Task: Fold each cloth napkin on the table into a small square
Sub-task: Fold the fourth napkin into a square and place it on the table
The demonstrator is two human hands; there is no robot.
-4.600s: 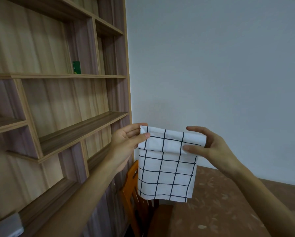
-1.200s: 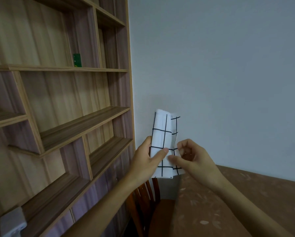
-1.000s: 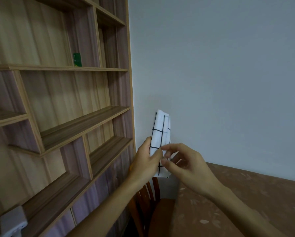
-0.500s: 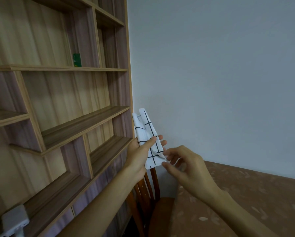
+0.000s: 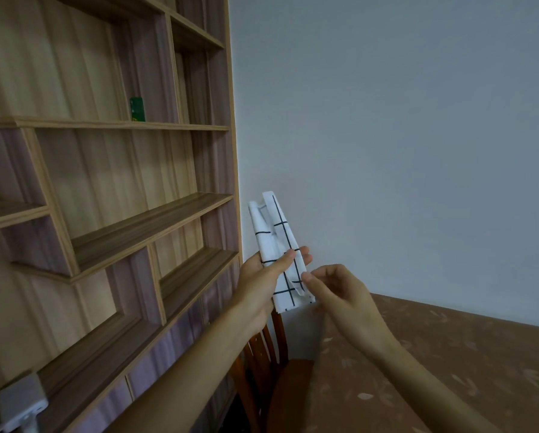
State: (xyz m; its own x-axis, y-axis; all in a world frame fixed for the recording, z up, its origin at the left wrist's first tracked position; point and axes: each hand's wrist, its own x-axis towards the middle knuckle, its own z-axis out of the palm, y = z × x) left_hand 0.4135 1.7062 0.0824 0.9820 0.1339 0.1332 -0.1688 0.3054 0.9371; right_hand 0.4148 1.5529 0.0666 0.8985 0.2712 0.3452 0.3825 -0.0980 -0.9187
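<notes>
The white napkin (image 5: pixel 277 254) with its thin black grid is up in the air, held in front of the person above the near corner of the desk (image 5: pixel 434 370), not lying on it. The left hand (image 5: pixel 262 276) is grasping it around the lower middle, thumb pressed across the front and fingertips showing at the far edge. The right hand (image 5: pixel 340 292) sits just beside it at the bottom right, thumb and forefinger curled at the loose lower corner; whether they actually pinch the cloth or only touch it, I cannot tell. Here is the relation that matters: the napkin is now a narrow strip, its long axis running nearly upright and leaning up and to the left, so most of its length stands above both hands. The left hand is the anchor; the right is nearer the bottom end. By my reading the strip wants one more fold along its length, end to end, to come out square, and the layers at the top are already splaying apart, so they could slip. Behind stands a wooden bookshelf (image 5: pixel 121 214) with a small green box (image 5: pixel 137 109) on it; any writing there is too small to read. An orange wooden chair (image 5: pixel 271 370) sits below.
</notes>
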